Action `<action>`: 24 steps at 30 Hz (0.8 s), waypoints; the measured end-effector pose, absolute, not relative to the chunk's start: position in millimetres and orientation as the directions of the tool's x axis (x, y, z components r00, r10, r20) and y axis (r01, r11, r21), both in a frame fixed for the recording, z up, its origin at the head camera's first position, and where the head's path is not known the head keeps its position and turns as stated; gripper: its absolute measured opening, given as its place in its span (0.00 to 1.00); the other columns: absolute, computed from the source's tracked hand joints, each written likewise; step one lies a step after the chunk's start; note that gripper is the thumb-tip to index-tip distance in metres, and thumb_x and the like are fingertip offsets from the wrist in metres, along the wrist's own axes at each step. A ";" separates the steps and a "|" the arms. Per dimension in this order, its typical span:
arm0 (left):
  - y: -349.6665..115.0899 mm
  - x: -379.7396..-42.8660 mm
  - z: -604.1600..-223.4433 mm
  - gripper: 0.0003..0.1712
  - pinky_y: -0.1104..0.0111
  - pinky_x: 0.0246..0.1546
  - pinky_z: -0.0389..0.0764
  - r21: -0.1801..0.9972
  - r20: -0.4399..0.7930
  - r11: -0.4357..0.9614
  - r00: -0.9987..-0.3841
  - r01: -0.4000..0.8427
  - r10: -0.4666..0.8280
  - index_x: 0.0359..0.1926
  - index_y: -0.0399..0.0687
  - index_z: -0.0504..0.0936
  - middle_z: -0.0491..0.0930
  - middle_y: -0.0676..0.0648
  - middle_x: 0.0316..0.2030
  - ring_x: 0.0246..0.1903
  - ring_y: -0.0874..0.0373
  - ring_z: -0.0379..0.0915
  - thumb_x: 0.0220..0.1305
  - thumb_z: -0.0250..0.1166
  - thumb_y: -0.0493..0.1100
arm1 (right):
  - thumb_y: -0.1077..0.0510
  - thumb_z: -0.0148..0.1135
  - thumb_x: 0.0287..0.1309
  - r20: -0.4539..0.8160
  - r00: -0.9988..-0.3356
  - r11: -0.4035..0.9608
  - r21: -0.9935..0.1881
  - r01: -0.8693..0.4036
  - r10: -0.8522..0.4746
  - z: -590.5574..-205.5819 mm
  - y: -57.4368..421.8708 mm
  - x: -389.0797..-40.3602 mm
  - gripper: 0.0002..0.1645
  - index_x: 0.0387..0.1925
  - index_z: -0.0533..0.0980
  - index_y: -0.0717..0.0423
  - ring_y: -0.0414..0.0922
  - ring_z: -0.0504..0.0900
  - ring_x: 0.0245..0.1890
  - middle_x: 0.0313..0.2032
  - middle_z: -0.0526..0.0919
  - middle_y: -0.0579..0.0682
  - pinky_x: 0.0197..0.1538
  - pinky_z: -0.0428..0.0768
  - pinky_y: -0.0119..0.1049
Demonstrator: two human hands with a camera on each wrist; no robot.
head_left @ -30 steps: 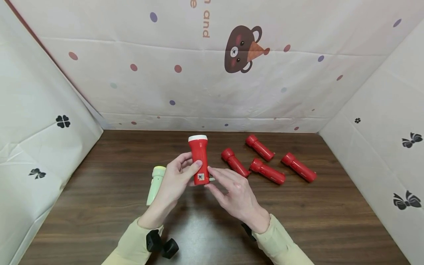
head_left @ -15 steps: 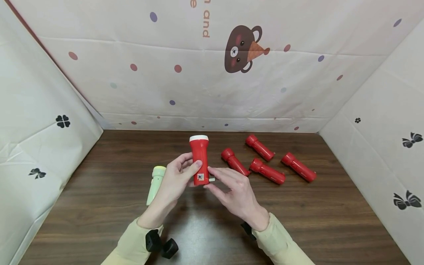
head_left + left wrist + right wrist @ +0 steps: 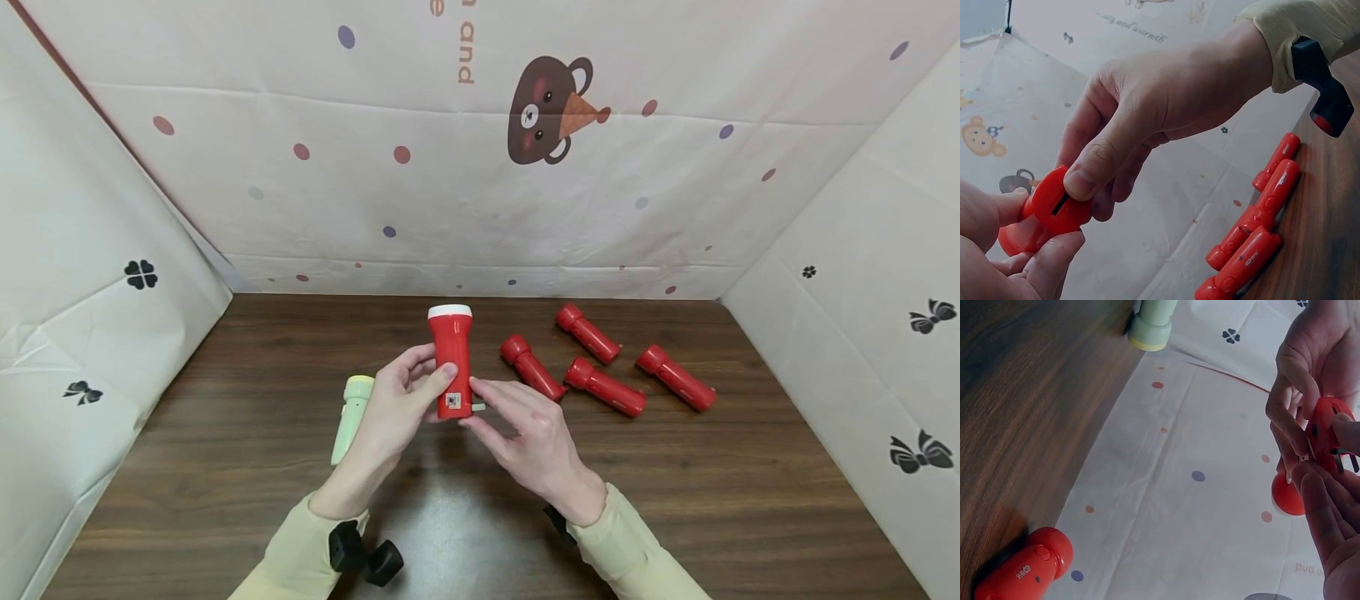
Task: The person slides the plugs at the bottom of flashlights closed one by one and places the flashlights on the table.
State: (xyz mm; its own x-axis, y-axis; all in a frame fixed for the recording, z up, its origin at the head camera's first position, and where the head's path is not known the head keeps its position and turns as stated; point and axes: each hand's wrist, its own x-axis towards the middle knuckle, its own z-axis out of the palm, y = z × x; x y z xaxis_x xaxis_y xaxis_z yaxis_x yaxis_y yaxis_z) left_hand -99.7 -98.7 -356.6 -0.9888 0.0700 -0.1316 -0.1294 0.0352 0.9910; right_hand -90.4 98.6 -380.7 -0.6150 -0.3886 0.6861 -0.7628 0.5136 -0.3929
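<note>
A red flashlight (image 3: 452, 346) with a white rim stands upright, head up, raised in front of me in the head view. My left hand (image 3: 397, 404) grips its lower body, thumb across the front above a small printed label. My right hand (image 3: 534, 429) pinches at the base from the right, index finger along the side and thumb underneath. Small metal plug prongs (image 3: 478, 407) stick out sideways there. In the left wrist view the right thumb (image 3: 1082, 181) presses on the flashlight's red end, beside a dark slot (image 3: 1059, 205).
A pale green flashlight (image 3: 351, 421) lies left of my left hand on the dark wooden table (image 3: 697, 500). Several red flashlights (image 3: 607, 387) lie to the right. A printed white sheet (image 3: 322, 200) rises behind the table, with side sheets at left and right.
</note>
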 end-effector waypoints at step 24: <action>-96.1 -99.5 -356.8 0.30 0.69 0.43 0.90 0.991 -0.132 0.019 -0.990 -0.131 0.058 0.72 0.48 0.73 0.82 0.39 0.60 0.51 0.52 0.89 0.71 0.69 0.43 | 0.66 0.81 0.49 0.690 -0.591 0.502 -0.367 -0.783 -0.418 -378.6 100.8 -91.5 0.31 0.57 0.84 0.63 0.47 0.93 0.45 0.48 0.93 0.56 0.49 0.91 0.40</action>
